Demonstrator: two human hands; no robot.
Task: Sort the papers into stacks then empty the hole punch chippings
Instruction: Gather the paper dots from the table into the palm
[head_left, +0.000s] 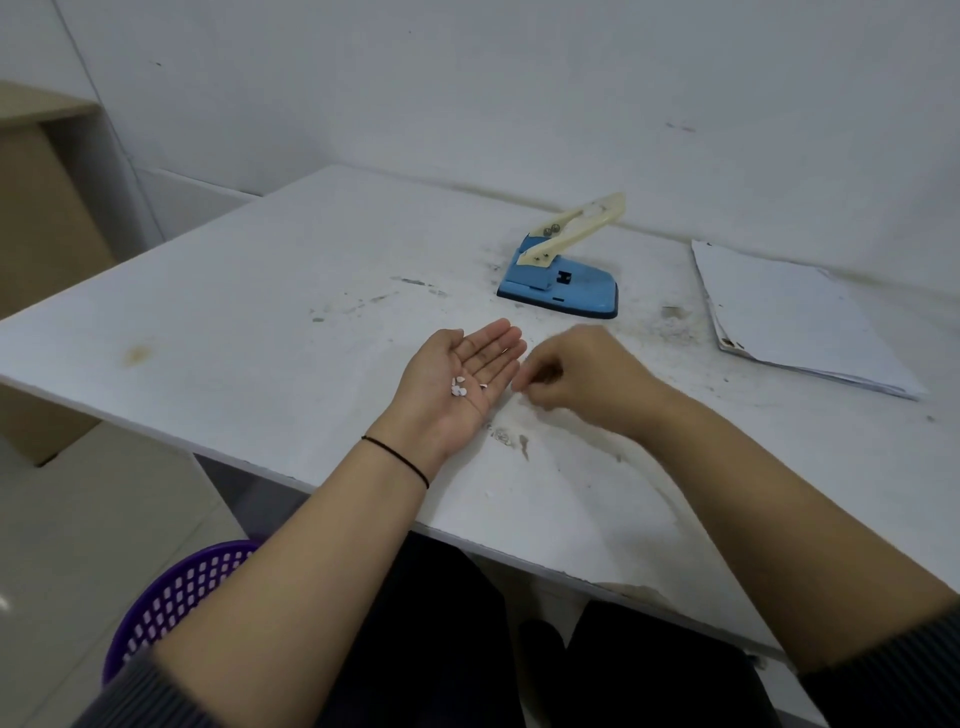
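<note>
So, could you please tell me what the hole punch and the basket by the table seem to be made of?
Hole punch: blue base and cream lever look like smooth moulded plastic, with small metal rivets. Basket: purple plastic, judging by its moulded lattice of holes.

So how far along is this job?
The papers already sit in one stack beside the hole punch. Right now the left hand cups a few chippings while the right hand pinches up more. Still left: tipping them into the purple basket.
</note>
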